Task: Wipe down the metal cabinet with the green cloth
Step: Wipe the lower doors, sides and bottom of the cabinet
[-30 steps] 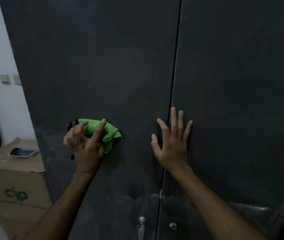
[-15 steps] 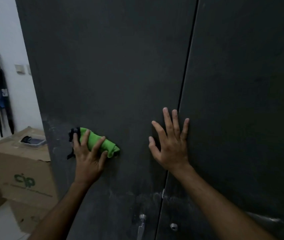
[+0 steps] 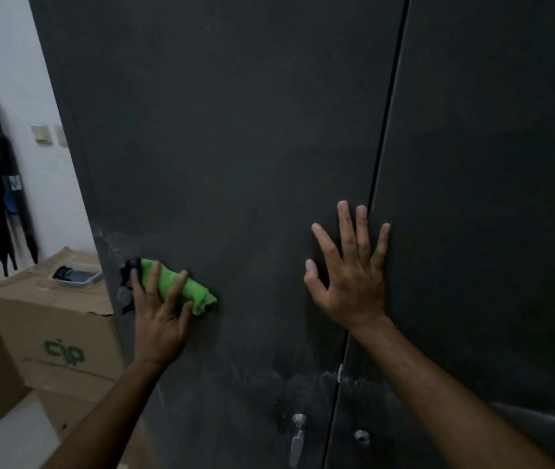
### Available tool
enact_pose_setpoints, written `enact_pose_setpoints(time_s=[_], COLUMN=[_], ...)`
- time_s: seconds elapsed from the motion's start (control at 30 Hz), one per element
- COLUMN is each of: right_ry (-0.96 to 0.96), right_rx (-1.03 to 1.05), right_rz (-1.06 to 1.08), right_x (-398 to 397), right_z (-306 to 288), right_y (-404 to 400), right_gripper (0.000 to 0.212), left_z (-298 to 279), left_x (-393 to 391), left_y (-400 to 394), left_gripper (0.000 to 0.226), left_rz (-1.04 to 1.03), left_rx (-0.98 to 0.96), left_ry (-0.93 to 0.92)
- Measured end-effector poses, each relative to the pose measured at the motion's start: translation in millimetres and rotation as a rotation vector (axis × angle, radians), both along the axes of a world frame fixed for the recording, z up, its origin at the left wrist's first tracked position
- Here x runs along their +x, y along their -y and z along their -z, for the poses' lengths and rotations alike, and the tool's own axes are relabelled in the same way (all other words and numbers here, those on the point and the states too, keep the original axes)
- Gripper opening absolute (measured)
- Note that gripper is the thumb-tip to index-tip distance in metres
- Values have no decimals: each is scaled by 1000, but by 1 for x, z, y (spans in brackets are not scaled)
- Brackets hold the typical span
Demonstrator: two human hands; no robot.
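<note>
Tall dark grey metal cabinet (image 3: pixel 235 130) with two doors filling most of the view, dusty smears low down near a silver handle (image 3: pixel 297 438). Left hand (image 3: pixel 161 316) pressing a bunched bright green cloth (image 3: pixel 184 287) against the left door near its outer edge — fingers curled over the wad. Right hand (image 3: pixel 350 275) flat and spread (palm on the metal) beside the door seam. Brown cardboard box (image 3: pixel 42 333) at left, a small tray (image 3: pixel 76 277) on top.
</note>
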State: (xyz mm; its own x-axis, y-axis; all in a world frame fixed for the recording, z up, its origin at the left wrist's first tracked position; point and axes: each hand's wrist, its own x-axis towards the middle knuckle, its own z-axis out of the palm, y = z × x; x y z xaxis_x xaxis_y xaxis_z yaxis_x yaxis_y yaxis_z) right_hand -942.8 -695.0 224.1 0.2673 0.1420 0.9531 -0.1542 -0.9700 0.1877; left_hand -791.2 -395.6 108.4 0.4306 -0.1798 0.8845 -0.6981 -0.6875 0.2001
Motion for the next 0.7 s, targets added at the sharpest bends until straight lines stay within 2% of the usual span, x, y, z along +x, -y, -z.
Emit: enact_pose_setpoints(time_s=[0.1,0.17,0.23,0.3,0.37,0.47,0.53,0.6,0.63,0.7], right_ry=[3,3,10,14,20,22,25,28,27,23], right_rx=[1,11,20,19,11,11,4,1,2,2], right_rz=[26,39,47,59,74,104,122,139,144,151], right_x=[2,2,2,2,3,4,5,5,5,4], right_z=[0,0,-1,-1,-1,0,1,1,1,1], right_y=[-1,-2,-3,-4,-4,-4,-4,-5,-5,-5], right_gripper=[63,63,63,63,64,65,65,65,65,65], left_z=[-59,-91,-84,-42,-4,-12,-52,-96,-107,-96], left_x=[18,20,15,10,12,35,52,60,59,53], left_y=[2,17,27,19,-9,-46,-49,-35,-24,-11], left_gripper=[53,53,53,50,49,56,60,62,62,62], left_rz=[-26,-18,46,127,122,33,-6,-11,4,78], left_rx=[-264,-328,-153,119,238,71,-121,-245,-244,-109], left_ry=[-67,-31,81,179,196,92,7,5,26,114])
